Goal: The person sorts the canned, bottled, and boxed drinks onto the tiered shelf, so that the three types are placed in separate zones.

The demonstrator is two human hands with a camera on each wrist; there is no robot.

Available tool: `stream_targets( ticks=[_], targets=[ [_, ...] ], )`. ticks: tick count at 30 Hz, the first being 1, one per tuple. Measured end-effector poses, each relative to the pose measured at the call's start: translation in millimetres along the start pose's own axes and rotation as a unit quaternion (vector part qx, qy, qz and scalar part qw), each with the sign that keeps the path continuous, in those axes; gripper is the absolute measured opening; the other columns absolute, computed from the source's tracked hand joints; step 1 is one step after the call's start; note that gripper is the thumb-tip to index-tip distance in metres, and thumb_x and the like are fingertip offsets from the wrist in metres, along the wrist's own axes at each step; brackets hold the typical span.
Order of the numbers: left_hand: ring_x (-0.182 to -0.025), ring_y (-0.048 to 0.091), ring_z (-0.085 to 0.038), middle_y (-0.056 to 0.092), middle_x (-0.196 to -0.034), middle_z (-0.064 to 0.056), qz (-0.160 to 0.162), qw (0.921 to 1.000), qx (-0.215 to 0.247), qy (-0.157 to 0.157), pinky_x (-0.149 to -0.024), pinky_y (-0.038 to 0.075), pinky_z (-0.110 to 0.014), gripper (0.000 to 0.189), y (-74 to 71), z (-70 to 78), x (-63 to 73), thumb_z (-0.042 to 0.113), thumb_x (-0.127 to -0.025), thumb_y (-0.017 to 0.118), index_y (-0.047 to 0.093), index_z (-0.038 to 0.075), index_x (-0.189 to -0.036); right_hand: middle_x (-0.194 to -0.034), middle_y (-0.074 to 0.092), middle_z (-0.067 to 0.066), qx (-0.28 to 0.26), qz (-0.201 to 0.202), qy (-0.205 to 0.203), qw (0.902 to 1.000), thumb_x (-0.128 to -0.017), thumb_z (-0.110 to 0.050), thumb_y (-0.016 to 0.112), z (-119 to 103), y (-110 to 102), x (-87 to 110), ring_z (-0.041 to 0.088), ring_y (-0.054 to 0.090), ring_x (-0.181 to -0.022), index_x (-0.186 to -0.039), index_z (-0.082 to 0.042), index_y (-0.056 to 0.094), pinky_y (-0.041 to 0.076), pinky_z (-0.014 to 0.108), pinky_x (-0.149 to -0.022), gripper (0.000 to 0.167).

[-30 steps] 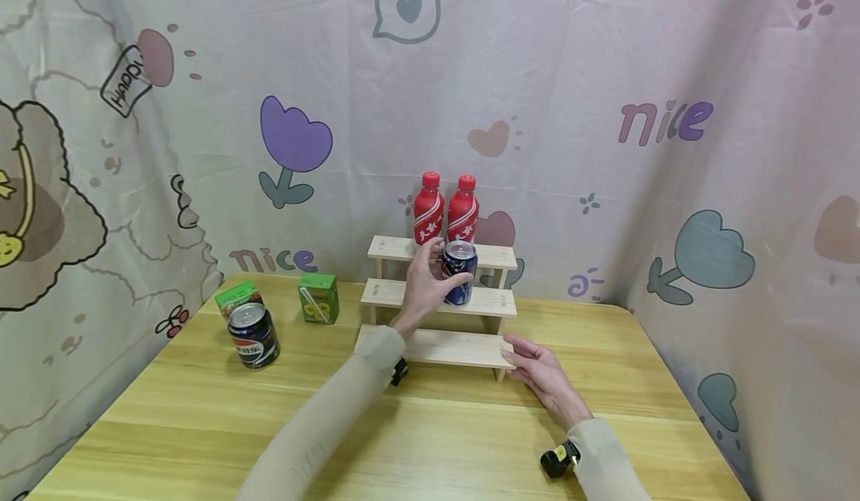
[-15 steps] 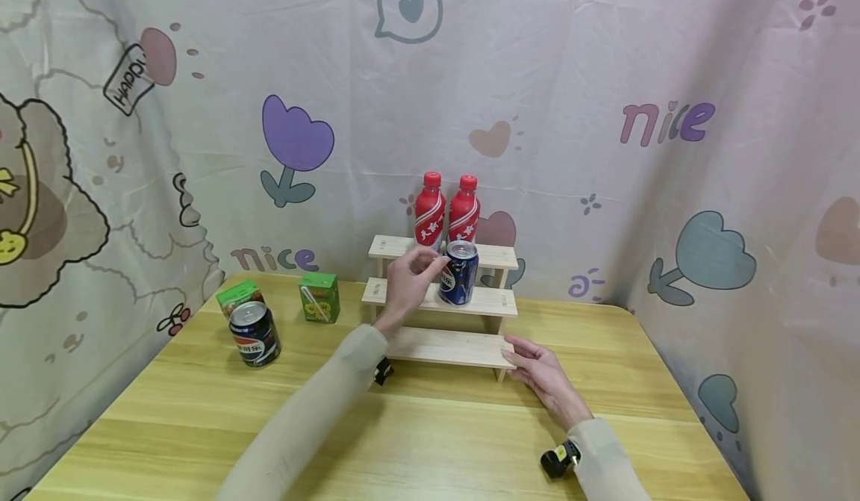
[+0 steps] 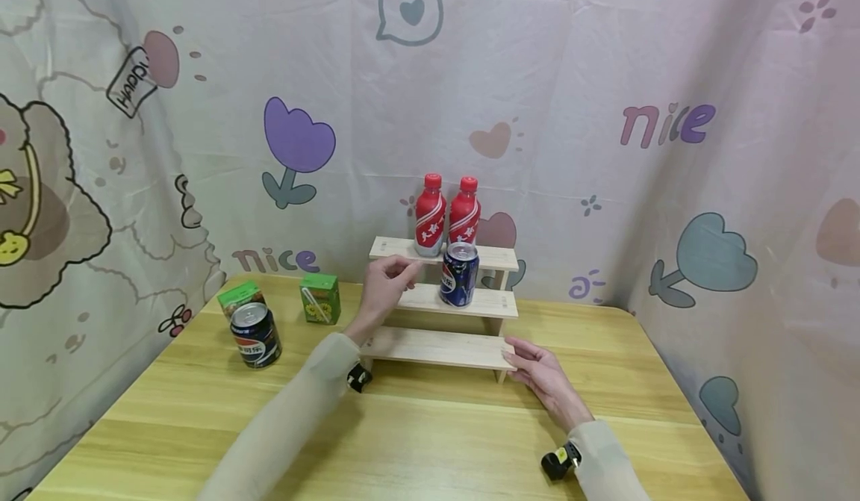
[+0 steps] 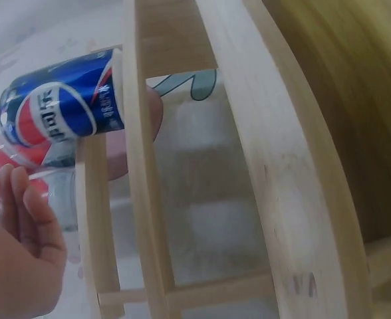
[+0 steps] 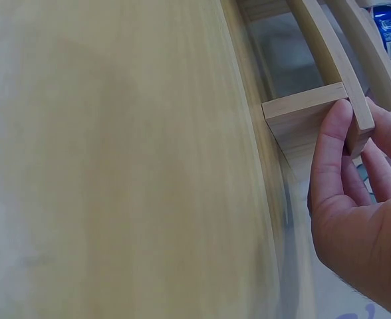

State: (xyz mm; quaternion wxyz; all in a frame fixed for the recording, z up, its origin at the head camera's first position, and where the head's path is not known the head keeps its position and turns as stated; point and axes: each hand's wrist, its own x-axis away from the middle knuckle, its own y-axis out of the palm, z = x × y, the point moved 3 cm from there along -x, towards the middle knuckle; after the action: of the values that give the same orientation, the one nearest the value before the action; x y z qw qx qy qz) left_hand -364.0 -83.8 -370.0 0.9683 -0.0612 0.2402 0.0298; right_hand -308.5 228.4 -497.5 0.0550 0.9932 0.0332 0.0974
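Observation:
A blue soda can (image 3: 460,275) stands upright on the middle step of a three-step wooden display rack (image 3: 430,346). Left of the can, my left hand (image 3: 386,286) hovers in front of the steps with loosely bent fingers and nothing in them. The left wrist view shows a gap between that hand (image 4: 19,246) and the can (image 4: 62,100). My right hand (image 3: 544,378) pinches the right end of the lowest step. In the right wrist view its thumb (image 5: 332,143) lies on one face of the board and the fingers on the other.
Two red-capped bottles (image 3: 430,217) stand side by side on the top step. On the table's (image 3: 430,441) left are another soda can (image 3: 255,337), a green drink carton (image 3: 319,299) and a second carton (image 3: 240,296) partly behind that can. A printed curtain (image 3: 551,53) hangs behind.
My left hand has let go of the soda can and drawn back to the left. The can stays on the middle step. My right hand has kept its place.

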Motion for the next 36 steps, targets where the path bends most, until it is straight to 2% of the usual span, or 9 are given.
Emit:
stream_targets(
  ticks=[4,6,12,14,18,21,27,33,36],
  targets=[
    [-0.063,0.061,-0.013,0.066,-0.082,-0.025,-0.001,0.9991,0.029,-0.032,-0.06,0.054,-0.025,0.028,-11.0,3.6,3.4,0.026,-0.092,0.071,0.071,-0.002,-0.094,-0.136,0.057,0.015,0.0,0.005,0.0,1.0,-0.09,-0.007,0.069,-1.3,-1.2,0.2,0.011,0.067,-0.088,-0.142,0.0,0.048,0.057,0.021,-0.074,0.056],
    [-0.062,0.061,-0.013,0.066,-0.08,-0.024,0.002,0.9984,0.04,-0.04,-0.06,0.054,-0.025,0.029,-17.4,5.7,4.9,0.024,-0.092,0.07,0.07,-0.005,-0.094,-0.135,0.058,0.014,-0.002,0.006,-0.001,1.0,-0.09,-0.007,0.069,-2.5,-2.1,0.1,0.011,0.067,-0.088,-0.142,0.0,0.048,0.057,0.021,-0.073,0.056],
    [-0.064,0.062,-0.012,0.068,-0.073,-0.003,-0.002,0.9966,0.046,-0.068,-0.062,0.056,-0.026,0.028,-38.3,3.9,7.4,0.03,-0.091,0.071,0.07,0.002,-0.093,-0.127,0.061,0.009,-0.005,0.01,-0.005,0.9999,-0.09,-0.006,0.069,-5.2,-3.5,-0.7,0.01,0.067,-0.085,-0.142,0.0,0.048,0.057,0.021,-0.072,0.056],
    [-0.065,0.063,-0.012,0.068,-0.073,-0.001,-0.003,0.996,0.045,-0.077,-0.063,0.056,-0.026,0.028,-45.3,2.1,8.4,0.032,-0.091,0.071,0.071,0.004,-0.092,-0.128,0.061,0.01,-0.007,0.01,-0.007,0.9999,-0.09,-0.006,0.069,-5.4,-3.8,-0.6,0.011,0.067,-0.085,-0.142,0.0,0.048,0.057,0.021,-0.072,0.056],
    [-0.068,0.064,-0.014,0.07,-0.078,-0.004,-0.012,0.9957,0.028,-0.087,-0.065,0.057,-0.028,0.031,-61.1,0.1,13.6,0.034,-0.092,0.07,0.07,0.003,-0.096,-0.13,0.06,0.011,-0.003,0.008,-0.004,1.0,-0.09,-0.007,0.069,-3.7,-4.3,1.0,0.011,0.067,-0.087,-0.142,0.0,0.048,0.057,0.022,-0.073,0.057],
    [-0.072,0.066,-0.015,0.071,-0.085,-0.01,-0.033,0.995,0.015,-0.093,-0.068,0.057,-0.029,0.035,-75.1,-1.9,18.1,0.033,-0.093,0.068,0.07,0.0,-0.102,-0.131,0.06,0.011,0.003,0.009,0.0,1.0,-0.09,-0.007,0.069,-1.7,-3.9,2.9,0.01,0.067,-0.088,-0.142,0.0,0.047,0.057,0.022,-0.073,0.057],
    [-0.083,0.069,-0.014,0.073,-0.089,0.004,-0.072,0.9927,-0.016,-0.096,-0.075,0.058,-0.028,0.041,-112.7,-0.9,28.9,0.031,-0.096,0.064,0.065,-0.005,-0.115,-0.126,0.062,0.009,-0.002,0.006,-0.006,1.0,-0.09,-0.006,0.069,1.0,-0.5,3.9,0.011,0.067,-0.087,-0.141,0.001,0.049,0.057,0.021,-0.072,0.055],
    [-0.088,0.071,-0.012,0.074,-0.094,0.008,-0.059,0.9911,-0.049,-0.108,-0.082,0.057,-0.029,0.042,-148.8,2.3,38.7,0.037,-0.093,0.067,0.065,0.003,-0.119,-0.112,0.069,0.002,-0.005,-0.003,-0.002,1.0,-0.091,-0.007,0.068,3.8,1.6,2.8,0.009,0.066,-0.081,-0.142,0.002,0.048,0.056,0.02,-0.069,0.055],
    [-0.086,0.071,-0.009,0.074,-0.094,0.011,-0.05,0.9915,-0.052,-0.108,-0.081,0.056,-0.025,0.039,-160.8,4.4,40.3,0.036,-0.093,0.068,0.066,0.008,-0.12,-0.118,0.067,0.005,-0.004,0.008,-0.005,0.9999,-0.091,-0.007,0.069,2.8,0.2,1.0,0.01,0.067,-0.082,-0.141,0.001,0.049,0.056,0.02,-0.069,0.054]
  ],
)
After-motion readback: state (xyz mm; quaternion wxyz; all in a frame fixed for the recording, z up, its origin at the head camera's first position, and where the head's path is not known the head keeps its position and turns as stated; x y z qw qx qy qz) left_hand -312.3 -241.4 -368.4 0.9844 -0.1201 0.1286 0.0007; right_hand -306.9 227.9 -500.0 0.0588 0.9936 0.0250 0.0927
